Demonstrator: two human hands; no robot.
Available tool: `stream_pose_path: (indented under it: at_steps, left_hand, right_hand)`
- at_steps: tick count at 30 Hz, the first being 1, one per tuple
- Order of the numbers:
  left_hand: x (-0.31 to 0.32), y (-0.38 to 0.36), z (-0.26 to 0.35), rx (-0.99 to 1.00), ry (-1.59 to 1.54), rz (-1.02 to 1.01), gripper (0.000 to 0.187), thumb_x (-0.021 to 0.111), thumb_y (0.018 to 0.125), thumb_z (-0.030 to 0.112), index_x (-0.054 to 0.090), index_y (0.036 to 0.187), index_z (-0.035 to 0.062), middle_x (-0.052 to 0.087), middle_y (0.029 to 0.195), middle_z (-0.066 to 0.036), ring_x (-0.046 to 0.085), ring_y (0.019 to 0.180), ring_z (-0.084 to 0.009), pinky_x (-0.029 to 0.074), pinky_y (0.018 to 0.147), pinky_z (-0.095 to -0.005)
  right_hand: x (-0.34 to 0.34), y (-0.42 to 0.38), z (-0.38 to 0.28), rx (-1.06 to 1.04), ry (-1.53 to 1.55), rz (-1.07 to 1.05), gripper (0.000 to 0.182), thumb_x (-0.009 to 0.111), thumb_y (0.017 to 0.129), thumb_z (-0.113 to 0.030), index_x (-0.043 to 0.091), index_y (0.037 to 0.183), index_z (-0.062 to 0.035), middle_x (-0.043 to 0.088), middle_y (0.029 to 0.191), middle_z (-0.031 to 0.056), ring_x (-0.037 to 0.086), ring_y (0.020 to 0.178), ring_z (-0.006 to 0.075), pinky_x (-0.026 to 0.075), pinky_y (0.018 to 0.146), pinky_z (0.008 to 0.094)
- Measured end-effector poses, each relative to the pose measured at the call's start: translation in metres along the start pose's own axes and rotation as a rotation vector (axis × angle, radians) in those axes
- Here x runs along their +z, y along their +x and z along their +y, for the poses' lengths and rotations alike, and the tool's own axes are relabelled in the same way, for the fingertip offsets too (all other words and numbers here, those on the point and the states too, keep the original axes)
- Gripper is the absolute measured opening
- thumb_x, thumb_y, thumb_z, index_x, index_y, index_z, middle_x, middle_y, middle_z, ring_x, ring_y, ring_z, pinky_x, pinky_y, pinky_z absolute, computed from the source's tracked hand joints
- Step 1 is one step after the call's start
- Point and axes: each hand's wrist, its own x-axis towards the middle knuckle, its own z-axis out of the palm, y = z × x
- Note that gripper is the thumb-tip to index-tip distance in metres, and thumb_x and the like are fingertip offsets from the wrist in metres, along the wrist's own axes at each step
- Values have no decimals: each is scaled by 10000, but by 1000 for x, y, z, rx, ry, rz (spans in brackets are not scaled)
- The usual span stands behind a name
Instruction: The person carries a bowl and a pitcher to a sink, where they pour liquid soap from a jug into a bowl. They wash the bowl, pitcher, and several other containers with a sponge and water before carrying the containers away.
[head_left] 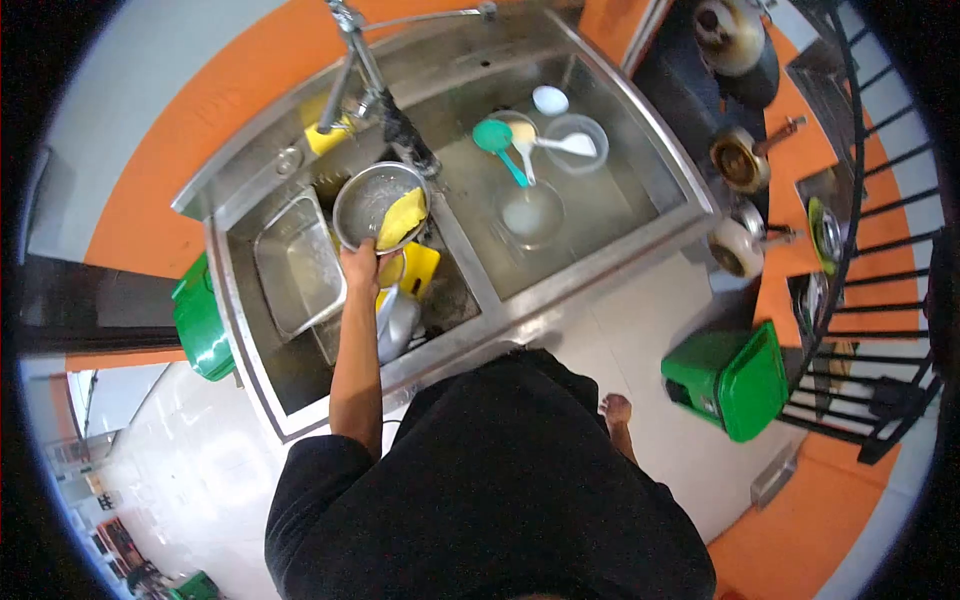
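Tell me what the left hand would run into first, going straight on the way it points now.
The left hand grips the metal bowl, so that leads. Past it, the faucet looks like the first thing in line, though depth is unclear and the bowl might pass beneath.

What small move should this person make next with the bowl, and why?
Probably bring the right hand up to steady the metal bowl: only the left hand grips it by the rim, above the sink, with a yellow cloth-like piece inside, while the right hangs away from the sink, seemingly holding nothing.
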Motion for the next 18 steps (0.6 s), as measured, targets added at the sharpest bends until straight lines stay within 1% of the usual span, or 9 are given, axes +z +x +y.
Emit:
stream_pose_path:
  at_steps: [1,3,5,6,9,10,13,15,18]
  left_hand:
    - [0,-19,0,1,28,-15,421,503,861,-2,411,1246,-146,596,1129,-245,684,901,-364,641,708,-463]
    - [-5,-44,-18,-28,61,-22,409,499,865,5,432,1251,-115,602,1128,-225,686,896,-344,637,711,-453]
    - [2,-72,-24,-100,130,-6,385,500,880,29,481,1260,-30,613,1120,-172,683,896,-292,622,716,-421]
    - [-2,-80,-30,-170,171,-61,386,508,882,35,480,1263,-24,608,1127,-165,673,910,-286,616,713,-414]
    - [-11,-92,-69,-124,162,-171,396,525,878,47,477,1263,-28,613,1111,-148,662,935,-265,615,737,-409]
    - [-12,-96,-76,-134,219,-170,392,533,876,52,489,1258,-24,620,1092,-134,657,924,-241,601,730,-369]
    - [4,-121,-74,-155,373,-167,374,553,875,67,518,1238,-16,632,1053,-105,641,897,-196,560,719,-303]
    - [19,-137,-71,-172,450,-130,343,571,878,81,548,1207,-15,641,1030,-84,621,870,-169,515,720,-277]
    - [15,-140,-78,-183,547,-175,380,597,899,86,534,1247,-51,644,1122,-104,620,949,-193,504,809,-316]
  right_hand:
    - [-16,28,29,72,187,-106,101,647,859,-130,623,957,-119,615,776,31,596,604,157,452,458,303]
    - [4,-22,-1,62,-166,98,142,581,894,-148,644,1009,-96,666,839,56,636,636,166,496,496,305]
    - [2,-28,4,41,-151,99,149,570,897,-154,652,999,-83,668,819,54,643,631,168,511,508,304]
    - [2,-38,5,-40,-215,137,134,571,895,-150,658,974,-86,666,790,43,644,623,163,507,494,303]
    - [-16,-24,24,-100,-286,131,137,661,826,-164,674,927,-73,680,762,46,666,622,164,515,486,302]
    - [-18,-17,22,31,-273,155,141,650,821,-190,690,898,-79,692,775,66,678,629,156,533,504,305]
    - [-24,26,23,59,-418,144,156,559,896,-155,679,970,-90,676,810,45,657,664,174,554,599,360]
    - [-24,88,53,-131,-625,156,179,608,872,-204,699,962,-79,705,811,80,691,677,205,577,641,384]
    - [8,100,-19,-349,-757,133,233,648,836,-268,720,951,-78,724,892,175,716,851,280,568,792,403]
